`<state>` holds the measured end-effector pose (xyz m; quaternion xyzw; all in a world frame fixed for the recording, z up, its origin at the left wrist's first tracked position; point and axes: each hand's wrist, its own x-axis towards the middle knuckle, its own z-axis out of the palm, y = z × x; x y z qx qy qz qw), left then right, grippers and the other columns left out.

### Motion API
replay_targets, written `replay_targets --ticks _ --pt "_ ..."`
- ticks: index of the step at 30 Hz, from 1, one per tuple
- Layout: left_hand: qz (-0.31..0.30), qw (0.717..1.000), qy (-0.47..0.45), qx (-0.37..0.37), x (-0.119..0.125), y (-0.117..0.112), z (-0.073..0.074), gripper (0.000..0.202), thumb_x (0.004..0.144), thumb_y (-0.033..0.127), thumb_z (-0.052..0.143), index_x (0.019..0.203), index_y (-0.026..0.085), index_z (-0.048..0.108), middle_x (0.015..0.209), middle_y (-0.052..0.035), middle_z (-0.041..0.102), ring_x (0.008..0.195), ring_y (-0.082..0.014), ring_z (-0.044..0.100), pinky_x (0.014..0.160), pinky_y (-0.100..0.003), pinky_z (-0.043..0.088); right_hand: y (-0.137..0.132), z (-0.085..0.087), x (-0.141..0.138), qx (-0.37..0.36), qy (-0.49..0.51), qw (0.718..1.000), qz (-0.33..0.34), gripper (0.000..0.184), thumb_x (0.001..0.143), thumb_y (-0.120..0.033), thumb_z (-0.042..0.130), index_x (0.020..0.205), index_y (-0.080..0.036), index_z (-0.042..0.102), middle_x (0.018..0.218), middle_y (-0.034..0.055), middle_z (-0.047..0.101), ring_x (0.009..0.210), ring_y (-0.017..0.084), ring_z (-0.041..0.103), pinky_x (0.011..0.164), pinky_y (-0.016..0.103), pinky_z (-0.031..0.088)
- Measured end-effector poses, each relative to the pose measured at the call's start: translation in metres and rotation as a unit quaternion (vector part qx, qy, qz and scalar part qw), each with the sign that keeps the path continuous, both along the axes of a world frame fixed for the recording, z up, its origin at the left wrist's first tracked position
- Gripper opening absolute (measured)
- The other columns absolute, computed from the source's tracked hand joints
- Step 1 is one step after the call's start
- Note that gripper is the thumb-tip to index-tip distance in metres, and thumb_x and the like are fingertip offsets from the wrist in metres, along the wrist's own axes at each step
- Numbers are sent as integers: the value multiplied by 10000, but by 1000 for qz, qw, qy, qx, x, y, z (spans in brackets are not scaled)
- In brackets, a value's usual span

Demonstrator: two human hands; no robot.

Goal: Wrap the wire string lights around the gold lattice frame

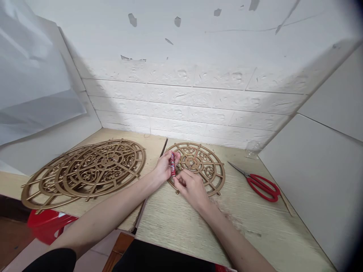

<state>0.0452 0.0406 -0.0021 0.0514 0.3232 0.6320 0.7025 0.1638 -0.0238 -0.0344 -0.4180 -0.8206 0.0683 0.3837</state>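
Note:
My left hand [164, 166] is closed around a slim red printed cylinder that looks like a battery [172, 164], held upright above a round gold openwork clock frame [219, 166]. At the cylinder's lower end, my right hand [190, 184] has its fingers pinched together; what they grip is too small to make out. Thin wires [181, 167] show between the two hands. Both hands cover the near left part of the frame, which lies flat on the table.
Several matching gold frames [85, 172] lie overlapped at left, some past the table edge. Red-handled scissors [262, 187] rest at right, near a clear plastic piece [252, 149]. A red stool [45, 226] stands below left. White walls [187, 98] enclose the table [181, 223].

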Motion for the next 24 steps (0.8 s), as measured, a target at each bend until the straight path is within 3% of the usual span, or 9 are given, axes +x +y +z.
replay_targets --ticks 13,20,24 --pt "11 1000 22 4 4 -4 2 232 926 75 482 712 153 529 605 -4 594 542 -78 608 553 -153 519 -3 4 0 30 -85 993 -70 164 873 -224 556 720 -183 597 682 19 645 559 140 557 551 256 328" --pt "-44 997 50 25 2 -6 1 199 923 107 496 734 148 543 576 3 579 449 -71 527 458 -150 447 -3 10 3 37 -154 986 -50 156 905 -264 561 806 -178 646 772 44 713 678 182 647 591 275 377" --pt "-41 998 37 26 3 -8 4 184 906 80 508 744 148 562 585 4 589 484 -79 550 473 -157 461 -4 9 3 53 -155 985 -48 181 917 -255 541 792 -175 643 759 45 715 683 183 658 591 282 381"
